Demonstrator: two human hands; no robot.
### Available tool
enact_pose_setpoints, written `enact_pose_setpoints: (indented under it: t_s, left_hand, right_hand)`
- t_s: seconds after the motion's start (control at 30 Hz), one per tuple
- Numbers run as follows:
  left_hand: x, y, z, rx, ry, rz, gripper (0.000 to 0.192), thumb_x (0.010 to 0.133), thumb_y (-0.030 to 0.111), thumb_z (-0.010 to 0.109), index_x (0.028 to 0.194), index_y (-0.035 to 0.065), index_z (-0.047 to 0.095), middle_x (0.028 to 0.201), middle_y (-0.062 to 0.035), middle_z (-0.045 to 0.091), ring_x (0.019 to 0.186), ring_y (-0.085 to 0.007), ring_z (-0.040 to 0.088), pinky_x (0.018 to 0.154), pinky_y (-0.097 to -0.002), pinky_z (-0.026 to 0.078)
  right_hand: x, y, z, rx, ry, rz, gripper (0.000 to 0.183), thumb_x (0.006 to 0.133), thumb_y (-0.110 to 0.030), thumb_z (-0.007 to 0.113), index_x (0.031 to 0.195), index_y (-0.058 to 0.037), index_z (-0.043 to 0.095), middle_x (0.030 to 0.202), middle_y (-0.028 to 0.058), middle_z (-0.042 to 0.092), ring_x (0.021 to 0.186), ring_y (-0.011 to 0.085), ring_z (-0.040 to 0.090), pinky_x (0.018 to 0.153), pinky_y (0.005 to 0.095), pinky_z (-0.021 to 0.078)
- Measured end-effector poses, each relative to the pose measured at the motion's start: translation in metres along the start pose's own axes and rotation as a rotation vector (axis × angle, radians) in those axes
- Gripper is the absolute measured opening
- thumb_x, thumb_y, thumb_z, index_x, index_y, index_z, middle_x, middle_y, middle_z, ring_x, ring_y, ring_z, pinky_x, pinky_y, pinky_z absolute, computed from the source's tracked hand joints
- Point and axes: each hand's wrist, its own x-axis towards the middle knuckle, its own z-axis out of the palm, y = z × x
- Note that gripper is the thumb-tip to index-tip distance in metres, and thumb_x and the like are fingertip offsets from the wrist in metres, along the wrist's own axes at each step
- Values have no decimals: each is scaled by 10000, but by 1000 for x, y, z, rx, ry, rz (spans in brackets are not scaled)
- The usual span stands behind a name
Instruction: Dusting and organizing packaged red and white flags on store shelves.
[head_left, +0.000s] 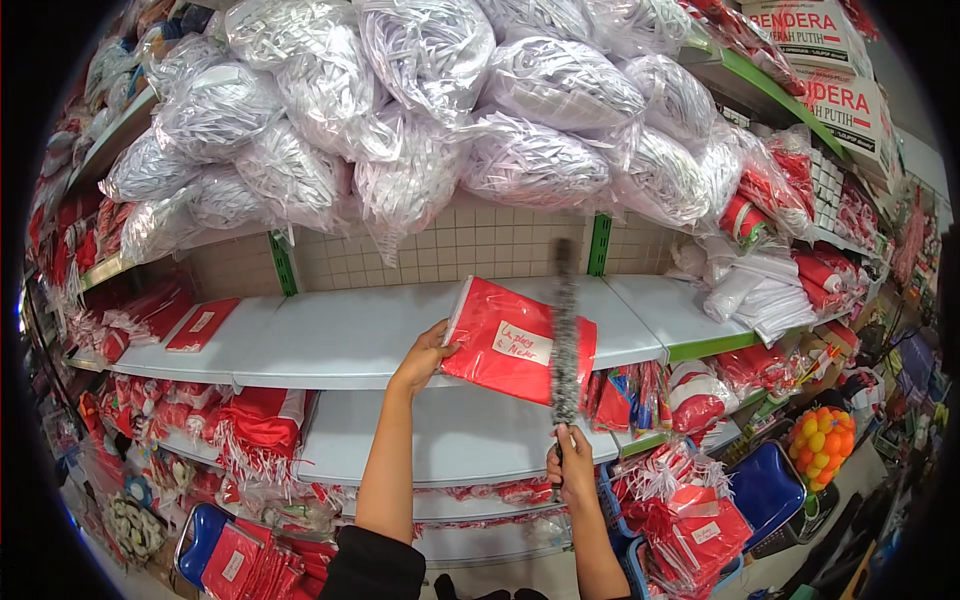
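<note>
My left hand (425, 357) pinches the left edge of a flat red packet (480, 322) in clear plastic, which bears a handwritten pale label. The packet is tilted, above the front edge of a pale grey shelf (337, 330). In my right hand (574, 465) is the dark handle of a long, narrow brush or duster (565, 337). Its speckled grey-black head stands upright in front of the packet's right part and hides some of it. The head is blurred, and I cannot tell whether it touches the plastic.
Clear bags of white shredded strips (555, 82) bulge over the shelf above. Another red packet (202, 324) lies at the shelf's left. White rolled plastic (757, 289) lies at the right. Below stand baskets of red packets, one with a blue rim (641, 570) at the right.
</note>
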Motion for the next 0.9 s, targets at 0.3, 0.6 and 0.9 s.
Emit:
enact_pose_setpoints:
  t_s: [0.3, 0.6, 0.9]
  left_hand:
    - [6, -17, -11, 64, 32, 81, 508, 854, 51, 523, 1325, 5, 339, 1198, -150, 504, 1064, -194, 511, 891, -282, 414]
    - [2, -8, 1, 38, 60, 9, 500, 855, 58, 506, 1316, -25, 332, 1186, -114, 520, 1043, -167, 528, 899, -272, 406]
    - [1, -10, -1, -51, 69, 45, 432, 877, 84, 467, 1280, -42, 373, 1186, -118, 520, 1057, -165, 506, 910, -265, 379]
  right_hand:
    - [-25, 8, -23, -264, -278, 134, 178, 887, -258, 552, 842, -95, 496, 497, -14, 388, 356, 37, 288, 316, 199, 186]
    - [-35, 34, -19, -172, -80, 73, 212, 872, -281, 571, 868, -106, 451, 494, -28, 389, 360, 40, 311, 310, 208, 207]
    - [-20, 28, -11, -32, -48, 50, 225, 903, -292, 515, 792, -112, 437, 477, -15, 353, 358, 53, 286, 320, 204, 187]
